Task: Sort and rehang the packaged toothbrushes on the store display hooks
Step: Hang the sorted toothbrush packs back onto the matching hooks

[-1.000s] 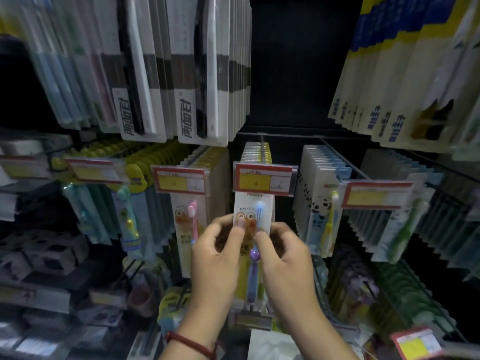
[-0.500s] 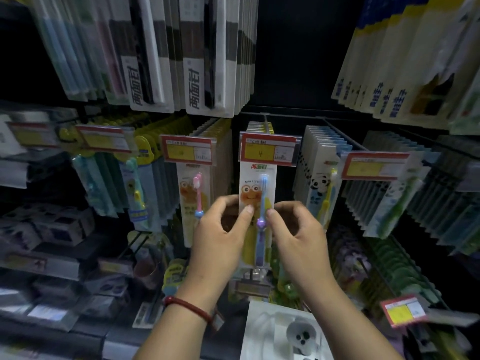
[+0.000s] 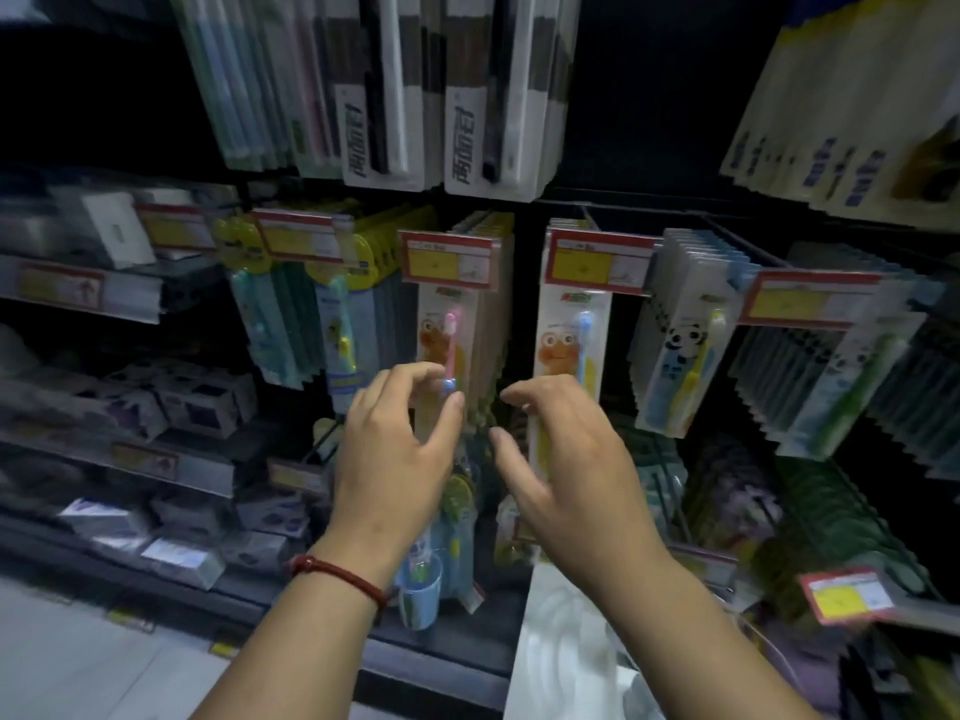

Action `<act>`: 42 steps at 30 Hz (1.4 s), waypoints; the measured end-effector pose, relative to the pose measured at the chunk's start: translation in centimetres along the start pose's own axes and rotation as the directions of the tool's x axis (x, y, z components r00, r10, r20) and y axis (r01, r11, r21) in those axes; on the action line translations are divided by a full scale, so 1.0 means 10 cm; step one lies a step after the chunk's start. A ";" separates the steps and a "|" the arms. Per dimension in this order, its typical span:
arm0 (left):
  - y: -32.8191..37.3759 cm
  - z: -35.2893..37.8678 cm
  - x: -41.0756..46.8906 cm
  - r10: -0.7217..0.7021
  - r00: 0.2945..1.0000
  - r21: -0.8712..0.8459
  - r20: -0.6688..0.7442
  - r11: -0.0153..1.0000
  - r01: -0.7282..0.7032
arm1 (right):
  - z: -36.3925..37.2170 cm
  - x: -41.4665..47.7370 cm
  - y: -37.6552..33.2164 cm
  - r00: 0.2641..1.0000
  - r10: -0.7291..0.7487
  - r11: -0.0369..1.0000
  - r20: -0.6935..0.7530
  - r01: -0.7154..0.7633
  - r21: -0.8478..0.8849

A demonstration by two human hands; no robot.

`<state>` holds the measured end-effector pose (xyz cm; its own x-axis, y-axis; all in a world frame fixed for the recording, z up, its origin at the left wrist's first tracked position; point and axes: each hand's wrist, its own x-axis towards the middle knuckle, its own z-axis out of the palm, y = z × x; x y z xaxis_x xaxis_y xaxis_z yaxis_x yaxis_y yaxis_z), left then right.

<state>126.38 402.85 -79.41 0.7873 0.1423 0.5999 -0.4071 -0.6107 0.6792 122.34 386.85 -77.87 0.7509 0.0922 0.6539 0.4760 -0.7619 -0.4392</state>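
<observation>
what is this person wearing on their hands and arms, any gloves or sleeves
The left hand and right hand are bare: no gloves or rings show, and no sleeves reach into view. The only thing worn is a thin red cord bracelet on the left wrist.

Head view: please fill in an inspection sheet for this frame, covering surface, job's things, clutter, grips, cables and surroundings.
Surface: dark display wall, packs hanging in rows.
Job's things: pink toothbrush pack and blue toothbrush pack hang at the front of neighbouring rows, under price tags; panda packs to their right.
Clutter: small boxes at left; blue cup and white bag below.
Grips: left hand loosely curved before the pink pack, holding nothing; right hand loosely curved before the blue pack, touch unclear.
Cables: nothing seen.
Surroundings: dim store; pale floor lower left; image blurred.
</observation>
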 end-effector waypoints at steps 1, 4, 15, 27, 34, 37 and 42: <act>-0.04 -0.05 -0.01 -0.020 1.000 -0.012 -0.006 1.000 0.020 | 0.07 0.01 -0.04 1.000 0.000 0.999 0.011 0.000 0.037; -0.19 -0.20 -0.01 -0.110 0.994 -0.046 -0.028 0.993 0.109 | 0.27 0.06 -0.18 0.998 0.050 0.978 0.041 -0.057 0.201; -0.55 -0.43 0.54 -0.389 0.916 -0.296 -0.097 0.890 0.346 | 1.09 0.51 -0.46 0.929 0.323 0.798 0.182 -0.371 0.475; -1.01 -0.23 1.03 -0.329 0.928 -0.554 0.176 0.746 0.370 | 1.65 0.94 -0.47 0.881 0.432 0.737 0.193 -0.468 0.487; -0.99 -0.14 1.04 -0.334 0.917 -0.556 0.217 0.730 0.398 | 1.78 1.00 -0.47 0.903 0.392 0.758 0.172 -0.424 0.496; -1.03 -0.12 1.05 -0.352 0.913 -0.523 0.208 0.748 0.408 | 1.81 1.00 -0.47 0.907 0.394 0.770 0.148 -0.413 0.485; -1.04 -0.13 1.07 -0.328 0.924 -0.510 0.195 0.771 0.381 | 1.76 1.01 -0.47 0.907 0.386 0.772 0.168 -0.418 0.479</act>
<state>138.43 411.75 -79.49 0.9515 0.1797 0.2496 -0.2503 -0.0191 0.9680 135.79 402.64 -80.04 0.9419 -0.1027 0.3197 0.2731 -0.3197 -0.9073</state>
